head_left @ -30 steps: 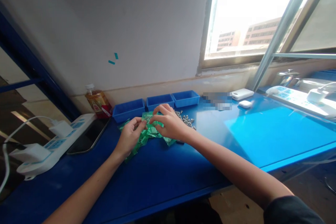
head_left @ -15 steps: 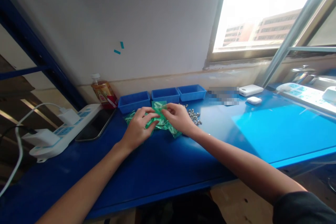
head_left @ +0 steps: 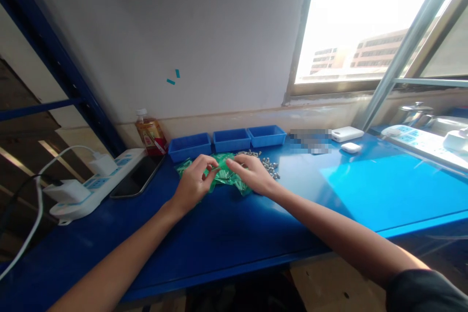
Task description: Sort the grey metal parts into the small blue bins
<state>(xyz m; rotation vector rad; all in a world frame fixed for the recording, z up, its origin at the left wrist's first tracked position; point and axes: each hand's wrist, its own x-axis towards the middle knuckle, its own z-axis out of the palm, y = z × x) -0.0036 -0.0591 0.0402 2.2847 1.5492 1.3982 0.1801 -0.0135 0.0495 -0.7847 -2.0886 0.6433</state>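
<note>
Both my hands rest on a heap of small green plastic bags (head_left: 223, 177) on the blue table (head_left: 226, 234). My left hand (head_left: 193, 184) has its thumb and forefinger pinched on one green bag. My right hand (head_left: 252, 173) lies over the heap with its fingers curled, fingertips meeting the left hand's at the same bag. A pile of small silver metal parts (head_left: 268, 165) lies just right of my right hand. Three blue trays (head_left: 230, 139) stand in a row behind the bags.
A white power strip (head_left: 93, 185) with plugged chargers and a dark phone (head_left: 137, 180) lie at the left. A drink bottle (head_left: 149, 134) stands by the wall. A white power bank (head_left: 347, 133) and small white case (head_left: 351, 146) sit at the right, with another power strip (head_left: 420, 139).
My hands have lowered the green bag onto the heap; the right hand now lies flatter over it. The view has shifted slightly.
</note>
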